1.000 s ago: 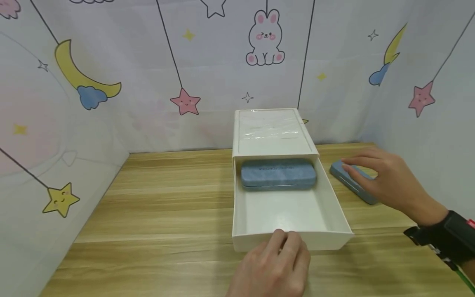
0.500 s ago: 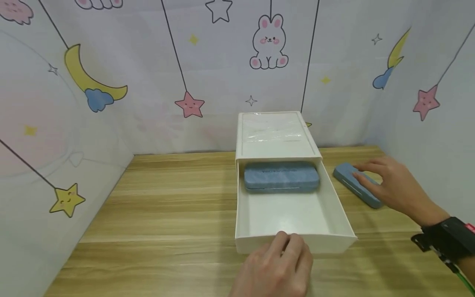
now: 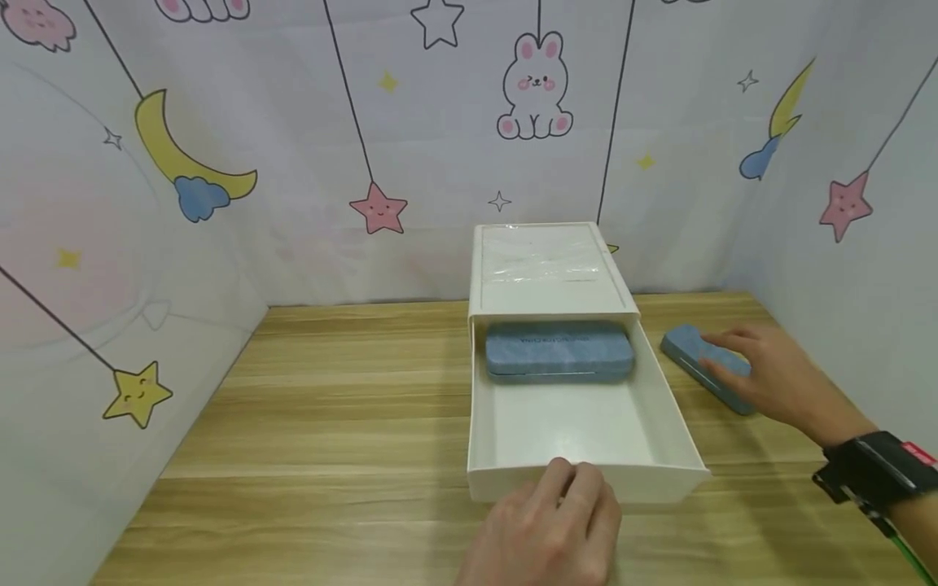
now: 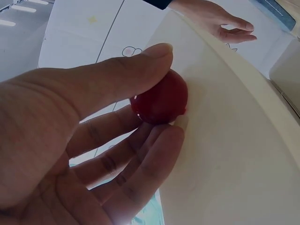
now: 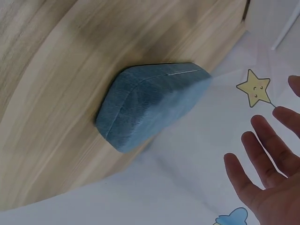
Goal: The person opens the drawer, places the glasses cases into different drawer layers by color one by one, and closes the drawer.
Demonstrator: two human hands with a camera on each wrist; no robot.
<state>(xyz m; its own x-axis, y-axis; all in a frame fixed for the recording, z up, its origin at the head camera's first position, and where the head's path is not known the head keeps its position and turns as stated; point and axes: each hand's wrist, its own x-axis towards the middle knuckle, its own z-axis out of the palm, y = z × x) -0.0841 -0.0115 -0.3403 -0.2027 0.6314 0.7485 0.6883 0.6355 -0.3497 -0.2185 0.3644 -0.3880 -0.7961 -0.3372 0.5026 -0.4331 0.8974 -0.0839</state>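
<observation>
In the head view, a white box (image 3: 553, 268) stands with its drawer (image 3: 564, 423) pulled out toward me. A blue glasses case (image 3: 559, 352) with faint lettering lies crosswise at the back of this drawer. My left hand (image 3: 550, 529) is at the drawer's front; the left wrist view shows its thumb and fingers pinching a round red knob (image 4: 161, 99). Right of the box, a second blue glasses case (image 3: 703, 362) lies slantwise on the table. Over its near end hovers my right hand (image 3: 780, 378), fingers spread and apart from the case (image 5: 150, 105) in the right wrist view.
The wood-grain table (image 3: 330, 423) reaches back to a white cloth (image 3: 440, 146) printed with stars, a moon and a rabbit, which also lines both sides. A black wrist strap (image 3: 879, 472) with a green cable sits on my right wrist.
The head view has shifted slightly. My right hand has moved a little toward the near end of the case on the table. My left hand stays at the knob, and the drawer stands as before.
</observation>
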